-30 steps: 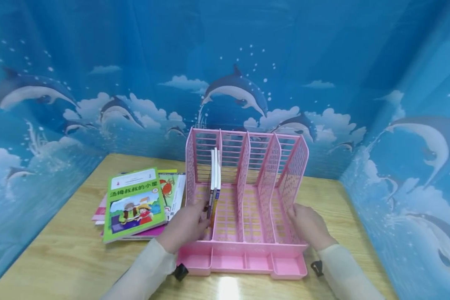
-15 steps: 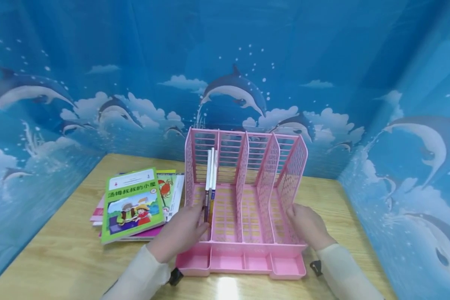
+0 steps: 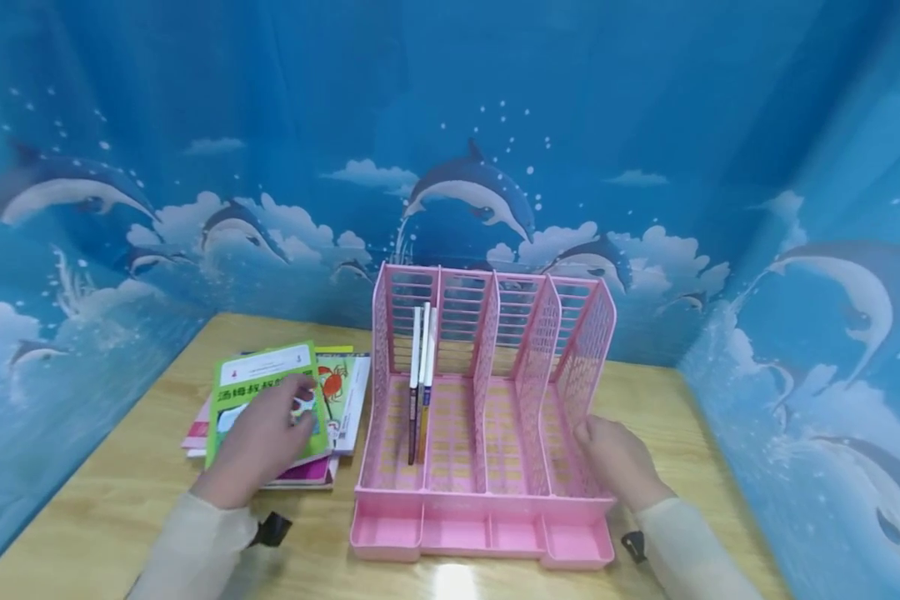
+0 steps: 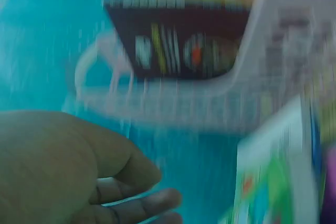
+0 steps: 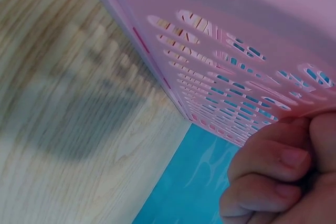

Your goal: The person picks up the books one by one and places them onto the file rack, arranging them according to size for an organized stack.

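My left hand (image 3: 258,446) is above the green picture book (image 3: 258,364), its fingers loosely bent and holding nothing; whether it touches the cover I cannot tell. That book lies on top of a pile of books at the left. My right hand (image 3: 621,460) grips the right side wall of a pink book rack (image 3: 457,504), with curled fingers in the right wrist view. Several thin books (image 3: 422,358) stand upright in the rack's leftmost part, by the first divider. In the blurred left wrist view, a dark-covered book (image 4: 178,43) shows inside the rack.
Beneath the green book lie other books, one with a red crab (image 3: 333,383) on its cover. The rack has several upright compartments and a low front tray (image 3: 457,533). A blue dolphin-print curtain (image 3: 450,100) borders the wooden table (image 3: 652,392) behind and at the sides.
My left hand has let go of the thin books in the rack and moved left to the green book. The thin books stay upright. My right hand keeps its place on the rack.
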`<state>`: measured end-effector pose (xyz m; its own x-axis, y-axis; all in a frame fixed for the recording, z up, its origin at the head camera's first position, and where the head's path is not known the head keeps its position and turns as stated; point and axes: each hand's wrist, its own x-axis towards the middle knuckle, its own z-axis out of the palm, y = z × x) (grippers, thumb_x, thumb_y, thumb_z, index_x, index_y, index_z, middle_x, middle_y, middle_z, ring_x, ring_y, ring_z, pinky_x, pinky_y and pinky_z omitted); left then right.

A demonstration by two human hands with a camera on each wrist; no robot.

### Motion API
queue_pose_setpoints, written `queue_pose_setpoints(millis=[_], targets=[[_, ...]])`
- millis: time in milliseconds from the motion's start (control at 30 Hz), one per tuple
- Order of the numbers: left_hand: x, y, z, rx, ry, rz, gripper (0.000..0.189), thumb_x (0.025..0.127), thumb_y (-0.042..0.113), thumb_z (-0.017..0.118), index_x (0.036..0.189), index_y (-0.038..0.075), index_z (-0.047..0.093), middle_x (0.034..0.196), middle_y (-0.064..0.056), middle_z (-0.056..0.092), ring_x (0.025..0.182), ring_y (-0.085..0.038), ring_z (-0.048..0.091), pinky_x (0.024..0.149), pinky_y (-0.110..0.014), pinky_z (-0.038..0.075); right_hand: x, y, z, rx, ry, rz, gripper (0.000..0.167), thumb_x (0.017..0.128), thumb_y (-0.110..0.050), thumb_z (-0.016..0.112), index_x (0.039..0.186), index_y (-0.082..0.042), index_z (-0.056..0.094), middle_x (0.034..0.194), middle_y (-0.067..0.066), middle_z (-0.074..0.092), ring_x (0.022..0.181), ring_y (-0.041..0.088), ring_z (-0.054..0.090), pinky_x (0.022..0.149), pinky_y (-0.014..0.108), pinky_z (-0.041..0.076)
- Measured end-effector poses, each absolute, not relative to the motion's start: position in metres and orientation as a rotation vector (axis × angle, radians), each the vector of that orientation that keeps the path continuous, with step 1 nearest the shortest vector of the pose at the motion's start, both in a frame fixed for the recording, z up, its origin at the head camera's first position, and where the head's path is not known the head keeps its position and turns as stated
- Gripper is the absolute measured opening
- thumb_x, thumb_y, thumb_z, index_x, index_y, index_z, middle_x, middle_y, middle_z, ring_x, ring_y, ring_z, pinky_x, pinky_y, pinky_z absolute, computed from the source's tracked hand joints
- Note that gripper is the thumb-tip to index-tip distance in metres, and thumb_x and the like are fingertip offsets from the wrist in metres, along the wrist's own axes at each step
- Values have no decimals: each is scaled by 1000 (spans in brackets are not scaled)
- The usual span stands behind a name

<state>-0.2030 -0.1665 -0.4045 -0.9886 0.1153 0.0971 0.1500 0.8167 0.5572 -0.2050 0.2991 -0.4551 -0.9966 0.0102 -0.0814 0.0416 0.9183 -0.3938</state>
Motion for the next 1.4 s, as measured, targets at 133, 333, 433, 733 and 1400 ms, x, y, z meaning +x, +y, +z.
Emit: queue_pose_setpoints(millis=[133,333,433,733,1400], targets=[[-208,-213,-411,-35,-3052,-840,49,102,24,57,138,-8,50,123,-28,63,103,-38,64,82,-56,54,-202,297,-458,43,2997,-613,39,110,-30,37,92,-10,65,64,3,47,58,20,46,60,36,45],[-211,-278,-425,216,-3274,-849,78,103,55,50,133,-17,44,113,-31,63,85,-32,64,64,-45,52,-199,295,-463,72,2992,-609,39,109,-29,37,84,-12,60,63,3,46,57,20,45,58,34,43],[-211,-296,-433,310,-3327,-798,92,99,70,46,124,-19,47,105,-31,64,86,-34,63,66,-45,52,-199,295,-464,79,2991,-620,39,109,-29,37,82,-12,58,63,3,46,57,20,45,56,34,42],[-213,-310,-450,512,-3307,-928,121,88,87,44,133,-25,36,116,-41,57,102,-52,60,82,-59,53,-201,294,-462,59,3005,-614,41,109,-28,35,76,-14,54,61,2,46,55,19,43,53,33,40],[-217,-313,-458,474,-3225,-1073,104,97,78,39,133,-20,39,123,-42,52,110,-55,53,87,-62,50,-205,298,-460,73,3014,-591,40,110,-29,36,83,-11,60,63,4,47,57,20,46,55,34,43]])
